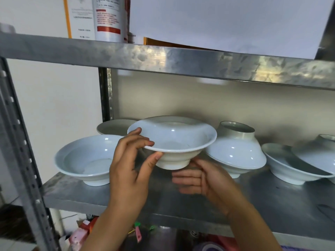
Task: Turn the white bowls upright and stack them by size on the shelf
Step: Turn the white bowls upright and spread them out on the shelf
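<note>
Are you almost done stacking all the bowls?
Not yet. One wide bowl stands upright at the shelf's left. The left hand pinches the rim of a second upright bowl, lifted, with the right hand open under its foot. Still left: an upside-down bowl resting on another, and tilted bowls at the right. No finished stack shows.

A single head-worn view looks forward, close up, straight into the metal shelf [181,194].

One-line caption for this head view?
Left hand pinches an upright white bowl above the shelf; right hand open below.
</note>
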Tool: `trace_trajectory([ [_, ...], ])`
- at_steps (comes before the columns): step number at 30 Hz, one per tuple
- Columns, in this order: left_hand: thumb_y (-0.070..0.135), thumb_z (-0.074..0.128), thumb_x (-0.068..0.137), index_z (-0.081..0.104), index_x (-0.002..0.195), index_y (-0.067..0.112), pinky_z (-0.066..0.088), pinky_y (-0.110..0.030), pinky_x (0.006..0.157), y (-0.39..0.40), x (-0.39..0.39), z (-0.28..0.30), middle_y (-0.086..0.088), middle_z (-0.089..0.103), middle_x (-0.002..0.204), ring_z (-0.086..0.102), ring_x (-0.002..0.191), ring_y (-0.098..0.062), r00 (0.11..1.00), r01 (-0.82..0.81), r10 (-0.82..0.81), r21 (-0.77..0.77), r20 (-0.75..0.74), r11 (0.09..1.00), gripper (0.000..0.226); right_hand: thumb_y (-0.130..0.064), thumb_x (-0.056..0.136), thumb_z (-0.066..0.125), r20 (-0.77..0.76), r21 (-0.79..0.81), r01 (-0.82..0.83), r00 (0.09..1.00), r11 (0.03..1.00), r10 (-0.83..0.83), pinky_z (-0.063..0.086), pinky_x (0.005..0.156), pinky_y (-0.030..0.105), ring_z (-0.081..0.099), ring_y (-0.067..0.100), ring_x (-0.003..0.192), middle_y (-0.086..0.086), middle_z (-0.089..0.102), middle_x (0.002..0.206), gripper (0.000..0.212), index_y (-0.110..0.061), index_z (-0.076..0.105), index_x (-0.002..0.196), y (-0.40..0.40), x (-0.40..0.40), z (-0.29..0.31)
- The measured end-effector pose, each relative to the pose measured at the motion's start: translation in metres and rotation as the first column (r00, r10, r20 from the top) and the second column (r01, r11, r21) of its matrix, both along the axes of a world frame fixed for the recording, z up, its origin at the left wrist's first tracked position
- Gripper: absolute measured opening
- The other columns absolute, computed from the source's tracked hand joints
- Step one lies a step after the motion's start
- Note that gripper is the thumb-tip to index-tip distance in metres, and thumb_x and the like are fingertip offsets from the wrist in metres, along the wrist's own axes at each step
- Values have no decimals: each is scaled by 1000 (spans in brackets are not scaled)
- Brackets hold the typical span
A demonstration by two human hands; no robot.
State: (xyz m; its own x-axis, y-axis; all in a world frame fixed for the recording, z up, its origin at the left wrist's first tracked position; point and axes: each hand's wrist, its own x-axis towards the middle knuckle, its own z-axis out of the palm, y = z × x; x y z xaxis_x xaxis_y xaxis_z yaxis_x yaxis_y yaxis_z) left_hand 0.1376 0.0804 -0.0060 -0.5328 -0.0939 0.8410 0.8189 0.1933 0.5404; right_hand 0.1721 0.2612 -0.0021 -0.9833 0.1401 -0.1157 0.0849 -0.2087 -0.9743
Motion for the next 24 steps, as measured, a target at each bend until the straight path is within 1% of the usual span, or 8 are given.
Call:
trace_trajectory([
  [2,22,68,80,64,95,17,38,-15,99,-2,4,-1,8,57,107,50,123,-5,999,-38,37,-43,-19,998,16,-22,102,46,-79,254,188,982,949,-174,61,68,47,74,31,75,23,73,89,31,4,61,112,7,0,-2],
  [4,22,69,80,65,95,16,34,-11,100,-2,5,-5,4,58,109,50,122,-5,999,-50,49,-70,-13,996,16,-15,98,52,-326,406,467,877,785,-353,61,71,47,73,25,70,15,74,84,21,-5,70,96,17,2,-3],
  [6,23,69,80,65,95,18,34,-10,100,-2,6,-11,3,59,110,50,122,-3,999,-46,47,-66,12,997,17,-9,95,54,-562,354,692,695,629,-449,59,77,45,71,20,76,4,74,83,19,-15,71,88,24,8,-1],
  [9,25,70,80,64,94,21,36,-10,98,-4,5,-19,3,59,110,51,119,-1,999,-29,30,-47,37,998,17,-3,95,52,-687,180,774,540,607,-486,58,80,42,71,16,85,0,73,89,23,-19,66,88,30,14,3],
  [12,32,70,79,64,95,25,36,-9,99,-1,7,-30,6,58,112,52,117,-2,998,-12,18,-103,53,995,19,1,93,51,-713,169,780,519,603,-471,57,79,39,70,17,87,-1,72,89,28,-23,65,87,31,13,3],
  [19,37,65,79,67,95,18,34,-8,97,6,3,-59,15,53,110,51,114,-4,997,13,1,-179,77,984,25,-1,92,55,-717,268,796,541,542,-440,45,68,6,61,-3,82,-12,68,94,22,-20,66,92,21,13,-6],
  [22,26,72,76,68,93,15,33,-7,96,5,-1,-70,17,53,107,50,114,-1,996,10,7,-201,86,980,21,-3,91,54,-712,298,789,559,537,-425,44,71,5,60,0,85,-12,67,99,23,-23,66,93,22,10,-12],
  [24,22,71,75,67,93,17,35,-7,96,5,-3,-76,18,52,111,50,112,-1,996,3,14,-201,84,979,20,-2,91,54,-710,298,786,562,541,-425,45,73,6,61,6,96,-14,67,98,25,-25,65,93,23,8,-15],
])
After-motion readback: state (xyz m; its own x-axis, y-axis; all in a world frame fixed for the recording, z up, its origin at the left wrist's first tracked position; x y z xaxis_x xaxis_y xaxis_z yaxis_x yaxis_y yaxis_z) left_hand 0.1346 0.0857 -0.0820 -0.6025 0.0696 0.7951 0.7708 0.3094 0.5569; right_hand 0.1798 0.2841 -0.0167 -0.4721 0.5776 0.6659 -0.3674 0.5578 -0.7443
